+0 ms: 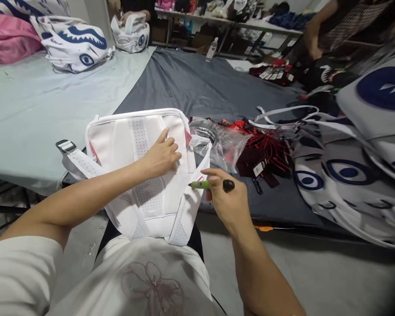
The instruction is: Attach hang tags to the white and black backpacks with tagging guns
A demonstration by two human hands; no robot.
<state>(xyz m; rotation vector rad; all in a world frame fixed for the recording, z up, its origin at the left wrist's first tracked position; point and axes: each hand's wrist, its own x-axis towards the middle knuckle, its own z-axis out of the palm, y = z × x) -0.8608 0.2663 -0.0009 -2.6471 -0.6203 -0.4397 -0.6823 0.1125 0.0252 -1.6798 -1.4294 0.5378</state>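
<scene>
Backpack [154, 193], white with a dotted mesh strip down its back panel, sits left of centre in the frame, its lower end over the lap of the person working, its upper part overlapping the tabletop [180, 83]. Its straps [184, 215] splay outward; the one on the left ends in a dark buckle [66, 146]. The left hand [163, 153] lies on the back panel, one finger stretched toward the top edge and the others loosely bent; I see nothing gripped in it. The right hand [228, 193], just beside the right-hand strap, holds a green marker [200, 184] between thumb and fingers, dark tip pointing left; from where I stand I cannot tell whether it touches the fabric.

Just right of the backpack lies a clear plastic bag [230, 142], then a heap of dark red tags with red cords [269, 149]. White bags with blue eyes [345, 166] crowd the right edge. A bottle [212, 49] stands at the tabletop's far side, upper centre. Pale green cloth [35, 105] spreads across the left, carrying another white bag [77, 46] in the upper left. At the upper right, a co-worker's hand [314, 47] reaches down near dark goods.
</scene>
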